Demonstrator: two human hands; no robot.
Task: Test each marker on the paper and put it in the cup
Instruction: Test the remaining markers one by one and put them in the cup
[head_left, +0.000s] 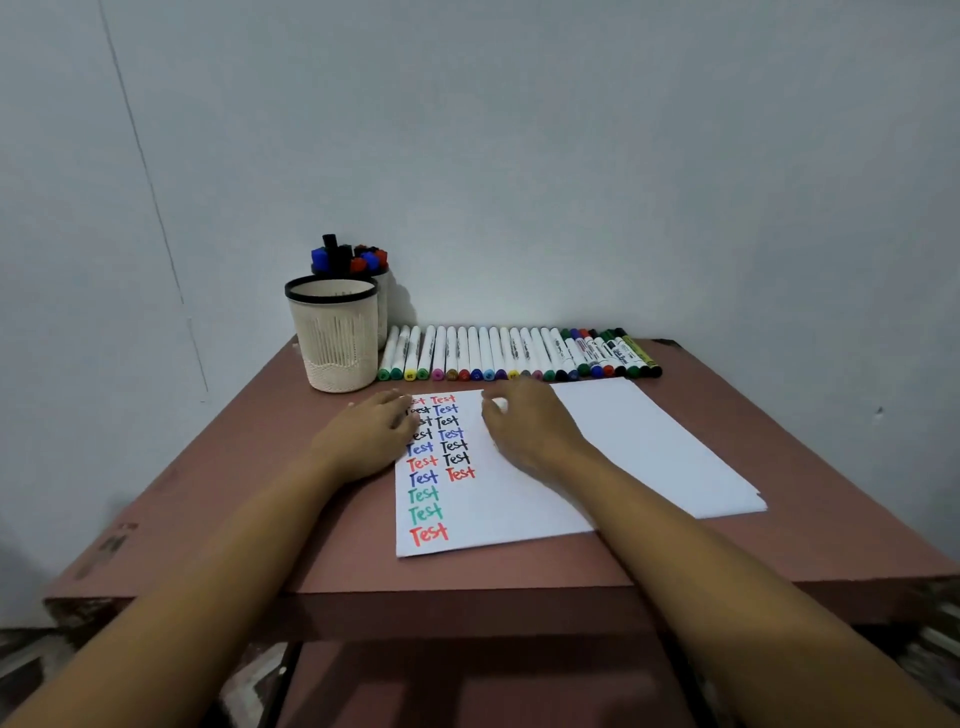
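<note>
Markers (519, 353) lie side by side in one row along the far edge of the table (260, 493), caps toward me, just beyond the paper (519, 509). I count about twenty-three: slim white barrels on the left and thicker printed ones on the right, where they crowd too closely for a sure count.

My left hand (363, 439) rests flat on the paper's left edge with the fingers relaxed, covering the first letters of some words. My right hand (530, 431) hovers over the top of the sheet with its fingers curled. Something white shows at the fingertips, but it is blurred, and I cannot tell whether I hold anything.

The paper bears "Test" seventeen times, ten in the left column and seven in the right, in red, blue, black and green.

Two cups stand at the far left. The cup (337, 338) in front is cream with a black rim. The rear cup (383, 306) holds markers with blue, black and red caps. Blank sheets (649, 447) lie to the right, tucked partly under the written sheet.
</note>
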